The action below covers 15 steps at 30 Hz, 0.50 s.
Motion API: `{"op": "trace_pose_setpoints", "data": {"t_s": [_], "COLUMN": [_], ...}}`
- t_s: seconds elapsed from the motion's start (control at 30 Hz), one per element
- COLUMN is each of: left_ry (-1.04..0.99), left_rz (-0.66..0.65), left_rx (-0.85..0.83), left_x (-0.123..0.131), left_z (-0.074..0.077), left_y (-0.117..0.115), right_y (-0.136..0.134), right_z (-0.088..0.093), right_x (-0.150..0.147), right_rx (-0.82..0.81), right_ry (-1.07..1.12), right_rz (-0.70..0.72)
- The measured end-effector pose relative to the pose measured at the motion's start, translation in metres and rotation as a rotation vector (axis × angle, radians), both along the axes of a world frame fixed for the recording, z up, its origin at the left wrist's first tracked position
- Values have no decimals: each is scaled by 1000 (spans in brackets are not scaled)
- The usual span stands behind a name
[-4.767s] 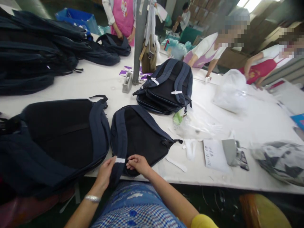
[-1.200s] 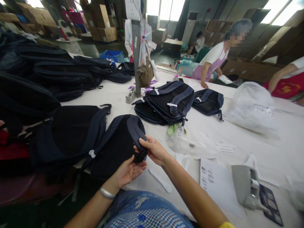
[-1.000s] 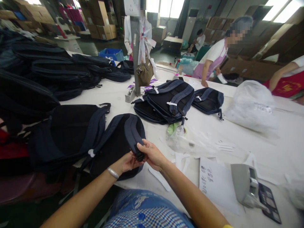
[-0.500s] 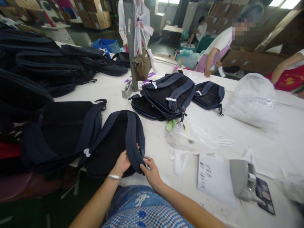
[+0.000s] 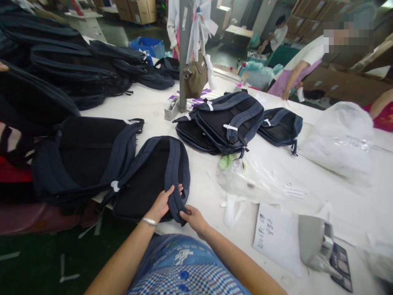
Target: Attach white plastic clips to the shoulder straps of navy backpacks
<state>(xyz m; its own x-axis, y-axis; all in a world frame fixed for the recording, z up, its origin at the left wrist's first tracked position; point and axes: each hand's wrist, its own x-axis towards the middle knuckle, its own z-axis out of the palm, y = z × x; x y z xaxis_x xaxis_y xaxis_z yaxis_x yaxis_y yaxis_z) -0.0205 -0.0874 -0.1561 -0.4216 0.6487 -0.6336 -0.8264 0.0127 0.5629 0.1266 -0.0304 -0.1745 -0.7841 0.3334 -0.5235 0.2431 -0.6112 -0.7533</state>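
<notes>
A dark navy backpack (image 5: 141, 192) lies straps-up at the table's near edge. My left hand (image 5: 161, 205) is closed around its right shoulder strap (image 5: 172, 170), thumb on top and fingertips showing past the far side. Lower down, my right hand (image 5: 195, 219) pinches the same strap near its bottom end. A white band (image 5: 115, 186) wraps the backpack's other strap at the left. Touching it on that side is another navy backpack (image 5: 84, 155), also straps-up.
Dark backpacks (image 5: 70, 69) are heaped at the back left, and more backpacks (image 5: 227, 123) lie mid-table by a metal post (image 5: 183, 49). To the right are a stuffed plastic bag (image 5: 340, 143), a handwritten sheet (image 5: 273, 237) and a grey tape dispenser (image 5: 315, 237). Other people stand beyond the table.
The view has shifted, so the table's things sit farther right in it. My left thumb has come onto the top of the strap. My right hand still pinches the strap's lower end.
</notes>
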Motion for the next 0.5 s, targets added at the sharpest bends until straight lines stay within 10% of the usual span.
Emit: {"op": "trace_pose_setpoints", "data": {"t_s": [0.5], "left_ry": [134], "left_rz": [-203], "left_rx": [-206], "left_x": [-10], "left_z": [8], "left_y": [-34], "right_y": [3], "right_z": [3], "right_x": [-25], "right_rx": [-203], "right_ry": [-83], "right_rz": [-78]}}
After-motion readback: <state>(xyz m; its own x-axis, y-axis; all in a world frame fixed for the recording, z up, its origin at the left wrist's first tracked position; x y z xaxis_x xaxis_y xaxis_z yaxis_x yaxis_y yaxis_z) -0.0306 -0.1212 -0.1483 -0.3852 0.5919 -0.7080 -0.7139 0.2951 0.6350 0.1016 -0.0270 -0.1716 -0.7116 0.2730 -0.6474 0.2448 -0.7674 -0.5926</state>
